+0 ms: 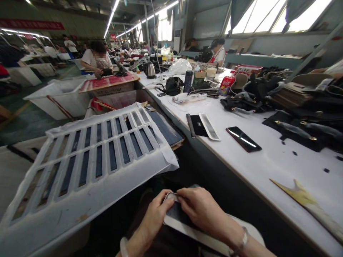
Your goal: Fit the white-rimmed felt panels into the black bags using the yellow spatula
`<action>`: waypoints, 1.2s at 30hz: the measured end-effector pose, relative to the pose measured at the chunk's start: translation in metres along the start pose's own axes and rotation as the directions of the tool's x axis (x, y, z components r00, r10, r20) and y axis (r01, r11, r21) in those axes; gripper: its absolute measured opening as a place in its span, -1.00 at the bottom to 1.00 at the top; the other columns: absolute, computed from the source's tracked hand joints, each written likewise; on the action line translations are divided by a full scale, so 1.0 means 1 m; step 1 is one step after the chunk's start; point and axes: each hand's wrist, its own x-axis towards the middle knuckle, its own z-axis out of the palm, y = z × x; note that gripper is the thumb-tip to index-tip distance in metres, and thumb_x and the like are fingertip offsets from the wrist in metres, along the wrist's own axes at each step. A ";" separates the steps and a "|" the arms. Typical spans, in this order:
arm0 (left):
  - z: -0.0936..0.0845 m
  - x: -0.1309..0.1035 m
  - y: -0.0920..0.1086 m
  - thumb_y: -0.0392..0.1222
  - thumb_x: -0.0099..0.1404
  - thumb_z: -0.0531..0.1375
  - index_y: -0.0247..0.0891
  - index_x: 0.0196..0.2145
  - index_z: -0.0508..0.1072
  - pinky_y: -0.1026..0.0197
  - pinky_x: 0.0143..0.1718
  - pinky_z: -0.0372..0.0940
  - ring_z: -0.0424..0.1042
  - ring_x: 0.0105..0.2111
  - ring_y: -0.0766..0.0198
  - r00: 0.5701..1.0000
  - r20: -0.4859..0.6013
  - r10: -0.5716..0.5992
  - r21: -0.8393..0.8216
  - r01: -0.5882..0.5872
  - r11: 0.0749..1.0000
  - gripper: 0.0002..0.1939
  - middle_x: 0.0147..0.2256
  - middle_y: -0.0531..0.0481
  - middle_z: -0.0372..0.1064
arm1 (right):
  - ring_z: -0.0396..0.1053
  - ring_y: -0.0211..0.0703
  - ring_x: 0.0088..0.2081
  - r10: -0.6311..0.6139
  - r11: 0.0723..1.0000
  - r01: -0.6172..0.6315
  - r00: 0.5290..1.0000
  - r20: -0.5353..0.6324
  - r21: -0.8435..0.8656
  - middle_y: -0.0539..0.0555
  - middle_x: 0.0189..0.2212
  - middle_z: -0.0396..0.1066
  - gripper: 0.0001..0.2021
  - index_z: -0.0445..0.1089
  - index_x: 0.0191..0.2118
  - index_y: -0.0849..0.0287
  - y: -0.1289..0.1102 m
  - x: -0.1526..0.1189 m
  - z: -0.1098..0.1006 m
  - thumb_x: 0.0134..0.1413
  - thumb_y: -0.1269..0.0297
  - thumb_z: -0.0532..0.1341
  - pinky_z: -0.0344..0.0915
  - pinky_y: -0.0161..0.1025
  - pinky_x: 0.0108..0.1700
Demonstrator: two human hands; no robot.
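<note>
In the lower middle, my left hand (158,207) pinches the near-left corner of a dark panel with a white rim (194,230). My right hand (203,210) grips the same panel's upper edge, its fingertips close to the left thumb and hiding part of the surface. The panel lies low over my lap, and its far end runs under my right wrist. Beside it on the left is a white sheet with rows of rectangular cut-outs (128,180). Two white-rimmed strips (136,118) rest at its upper right corner.
On the white table (235,167) lie a black piece with a white-rimmed strip (200,126), a phone (243,138) and a yellow-and-white pointed piece (300,196). Black bag parts (308,125) are heaped at right. A kettle (149,70) stands farther back. Other people work beyond.
</note>
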 end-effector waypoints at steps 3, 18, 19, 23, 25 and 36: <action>0.000 0.003 -0.001 -0.01 0.29 0.11 -0.21 -0.18 0.49 0.21 -0.26 0.16 0.31 -0.27 0.19 1.000 -0.021 -0.022 0.016 0.022 1.000 -0.72 -0.31 0.05 0.39 | 0.51 -0.11 -0.37 -0.083 0.980 0.086 0.996 0.025 -0.177 0.02 -0.42 0.54 -0.74 0.41 -0.41 0.14 0.002 0.014 0.004 0.28 0.42 0.07 0.16 -0.25 -0.35; 0.000 0.004 0.007 -0.10 0.21 0.16 -0.22 -0.22 0.48 0.22 -0.26 0.16 0.31 -0.28 0.21 0.999 -0.009 -0.052 -0.045 0.051 0.998 -0.77 -0.32 0.05 0.40 | 0.45 -0.17 -0.25 -0.054 0.997 0.051 0.996 -0.067 -0.050 0.02 -0.27 0.50 -0.80 0.46 -0.16 0.11 0.001 0.001 -0.010 0.34 0.35 0.08 0.28 -0.30 -0.23; 0.000 0.004 0.007 -0.11 0.21 0.15 -0.22 -0.22 0.48 0.22 -0.26 0.16 0.31 -0.28 0.21 0.999 -0.005 -0.047 -0.046 0.046 0.998 -0.78 -0.32 0.05 0.40 | 0.45 -0.17 -0.20 -0.071 0.997 0.071 0.995 -0.067 -0.003 0.04 -0.20 0.50 -0.79 0.46 -0.08 0.08 0.000 -0.006 -0.014 0.35 0.34 0.07 0.32 -0.29 -0.17; 0.001 0.005 0.003 -0.12 0.24 0.14 -0.23 -0.21 0.49 0.21 -0.27 0.18 0.34 -0.29 0.20 1.000 0.004 -0.030 -0.061 0.030 0.998 -0.78 -0.31 0.03 0.42 | 0.32 0.08 0.12 -0.136 0.991 0.136 0.991 -0.009 0.000 0.14 0.12 0.37 -0.74 0.48 -0.01 0.08 -0.001 -0.030 -0.011 0.24 0.39 0.15 0.31 -0.01 0.11; 0.000 0.003 -0.001 -0.09 0.26 0.15 -0.22 -0.12 0.47 0.19 -0.22 0.21 0.37 -0.25 0.17 1.000 0.011 -0.021 -0.071 0.021 0.997 -0.73 -0.25 0.00 0.45 | 0.14 0.21 0.27 -0.123 0.991 0.123 0.992 0.003 -0.058 0.16 0.24 0.26 -0.72 0.48 0.02 0.08 0.000 -0.035 -0.004 0.21 0.35 0.18 0.18 0.16 0.24; -0.019 -0.010 -0.020 0.23 0.33 0.14 -0.14 0.30 0.02 -0.02 0.10 0.19 0.41 -0.04 0.05 0.971 0.236 0.048 -0.315 0.029 0.949 -0.26 0.09 -0.20 0.34 | 0.22 0.25 0.23 -0.079 0.997 0.078 0.991 0.105 0.012 0.23 0.32 0.12 -0.34 0.32 0.22 0.12 0.000 -0.044 -0.006 0.00 0.04 0.38 0.28 0.19 0.15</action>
